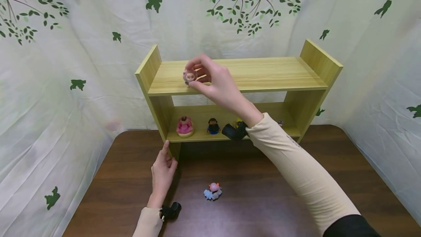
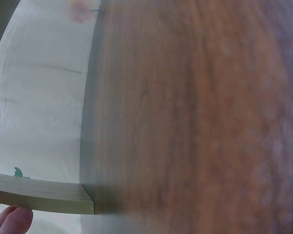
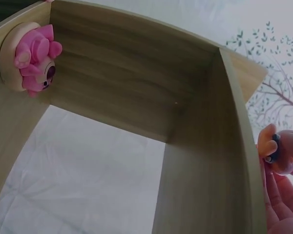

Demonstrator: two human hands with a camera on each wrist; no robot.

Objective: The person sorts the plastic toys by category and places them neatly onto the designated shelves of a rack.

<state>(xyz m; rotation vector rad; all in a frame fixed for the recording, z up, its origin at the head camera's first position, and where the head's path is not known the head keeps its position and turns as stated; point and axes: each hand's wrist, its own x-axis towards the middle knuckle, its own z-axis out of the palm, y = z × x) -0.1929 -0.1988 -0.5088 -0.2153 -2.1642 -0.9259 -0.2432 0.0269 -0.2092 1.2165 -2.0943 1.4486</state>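
My right hand [image 1: 213, 79] pinches a small pinkish figurine [image 1: 189, 76] between thumb and fingertips, over the left part of the wooden shelf's [image 1: 263, 72] top board. The right wrist view shows this toy [image 3: 267, 144] beside the board's edge, partly covered by the fingers. Lower down, my left hand [image 1: 162, 173] holds the shelf's left side panel near its front edge, index finger stretched up to the corner of the lower board. Fingertips [image 2: 17, 220] show on either side of that panel [image 2: 44, 195] in the left wrist view.
On the lower board stand a pink bear figurine [image 1: 185, 127] and a dark-haired figurine in blue [image 1: 213, 126]; more toys there are partly hidden behind my right wrist camera [image 1: 235, 131]. Several small figurines [image 1: 213, 192] lie together on the brown table [image 1: 256, 193]. A patterned curtain [image 1: 98, 65] hangs behind.
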